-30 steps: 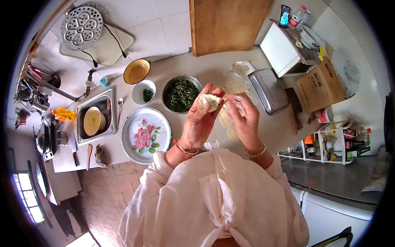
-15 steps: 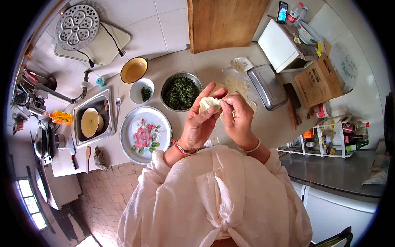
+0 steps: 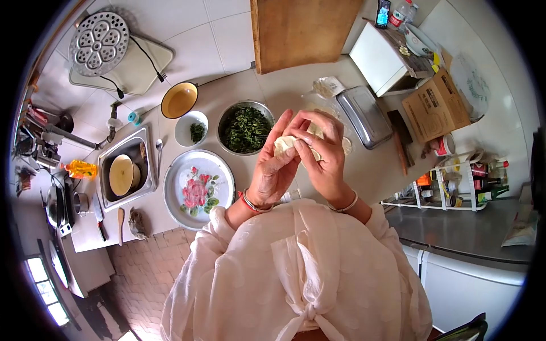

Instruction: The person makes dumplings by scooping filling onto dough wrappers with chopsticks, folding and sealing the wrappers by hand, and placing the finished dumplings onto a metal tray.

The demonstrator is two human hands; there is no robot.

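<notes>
My left hand (image 3: 267,173) cradles a pale dough dumpling (image 3: 282,144) above the counter, thumb on its near side and fingers raised behind it. My right hand (image 3: 329,162) presses the same dumpling from the right with thumb and bent fingers, covering much of it. Just behind the hands is a metal bowl (image 3: 241,152) of chopped greens (image 3: 245,127). Flat dough rounds (image 3: 347,146) lie on the counter, partly hidden by my right hand. To the left, a round enamel tray (image 3: 171,190) with painted roses shows no food on it.
A small white bowl (image 3: 181,134) holds some greens, beside a yellow bowl (image 3: 177,100). A spoon (image 3: 159,149) lies near the sink (image 3: 149,183). On the right are a metal pan (image 3: 365,116), a cleaver (image 3: 399,126), a cardboard box (image 3: 435,105) and a bottle rack (image 3: 449,187).
My right hand has shifted up and its fingers now fold over the dumpling, hiding more of it. My left hand stays around it. The view has moved slightly.
</notes>
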